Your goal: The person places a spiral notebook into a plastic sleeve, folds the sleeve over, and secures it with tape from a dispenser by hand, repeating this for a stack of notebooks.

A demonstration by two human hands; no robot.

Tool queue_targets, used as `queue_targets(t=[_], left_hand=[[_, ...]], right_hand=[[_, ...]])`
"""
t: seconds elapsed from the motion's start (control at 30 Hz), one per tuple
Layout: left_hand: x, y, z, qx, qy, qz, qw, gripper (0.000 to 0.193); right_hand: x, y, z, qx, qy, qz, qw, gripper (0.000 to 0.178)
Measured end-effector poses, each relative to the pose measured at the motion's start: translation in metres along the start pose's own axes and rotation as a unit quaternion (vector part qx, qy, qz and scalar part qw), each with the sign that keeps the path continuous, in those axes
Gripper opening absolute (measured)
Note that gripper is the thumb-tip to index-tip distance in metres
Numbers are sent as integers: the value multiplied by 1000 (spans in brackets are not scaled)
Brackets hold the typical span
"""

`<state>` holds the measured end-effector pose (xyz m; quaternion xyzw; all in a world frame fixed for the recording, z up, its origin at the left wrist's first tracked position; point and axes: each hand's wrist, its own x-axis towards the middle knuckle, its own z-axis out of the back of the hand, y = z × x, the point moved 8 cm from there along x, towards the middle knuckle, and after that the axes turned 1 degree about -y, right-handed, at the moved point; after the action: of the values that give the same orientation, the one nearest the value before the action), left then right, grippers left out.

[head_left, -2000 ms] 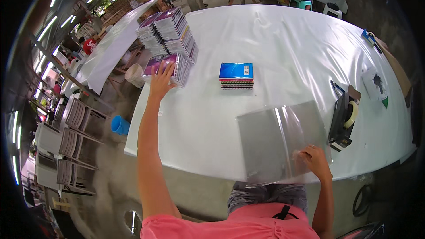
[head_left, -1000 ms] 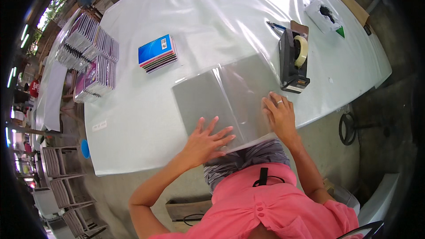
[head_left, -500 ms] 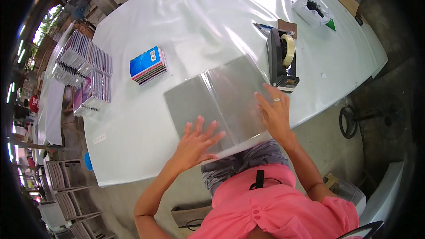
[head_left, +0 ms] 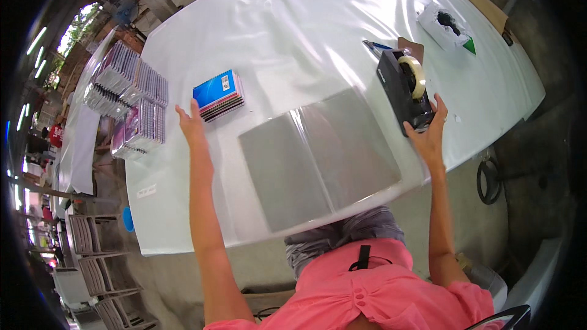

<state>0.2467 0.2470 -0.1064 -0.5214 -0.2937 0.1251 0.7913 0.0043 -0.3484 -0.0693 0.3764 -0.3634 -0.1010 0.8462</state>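
A clear plastic book cover lies spread on the table's near edge, a crease running down its middle. To its left is a small stack of spiral notebooks with a blue one on top. My left hand, fingers apart and holding nothing, is at the stack's near left side; whether a fingertip touches it I cannot tell. My right hand grips the front end of a black tape dispenser, thumb on one side and fingers on the other. A roll of tape sits in the dispenser.
Tall stacks of wrapped spiral notebooks stand at the left. Beyond the dispenser are a blue pen, a brown flat piece and a torn white package. The white-covered table ends close to my body.
Both hands have left the plastic cover. My left hand has moved out to the notebook stack; my right hand has taken hold of the tape dispenser, whose front end has swung slightly right.
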Motion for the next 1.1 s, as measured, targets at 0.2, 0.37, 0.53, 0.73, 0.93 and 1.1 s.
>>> queue_targets(t=[0.2,0.37,0.53,0.73,0.93,1.1], left_hand=[[3,26,-42,-244,175,231,926,64],[4,29,-37,-218,167,214,938,63],[4,19,-51,-234,196,218,927,71],[-1,25,-36,-230,174,232,929,88],[-5,21,-42,-299,157,227,914,87],[-2,36,-17,-286,134,237,919,87]], right_hand=[[39,53,36,-186,34,105,976,103],[32,151,-137,240,233,2,942,57],[26,167,-348,241,443,-266,822,74],[26,188,-401,212,454,-389,773,67],[26,166,-420,182,443,-420,771,70],[9,190,-441,177,483,-382,768,74]])
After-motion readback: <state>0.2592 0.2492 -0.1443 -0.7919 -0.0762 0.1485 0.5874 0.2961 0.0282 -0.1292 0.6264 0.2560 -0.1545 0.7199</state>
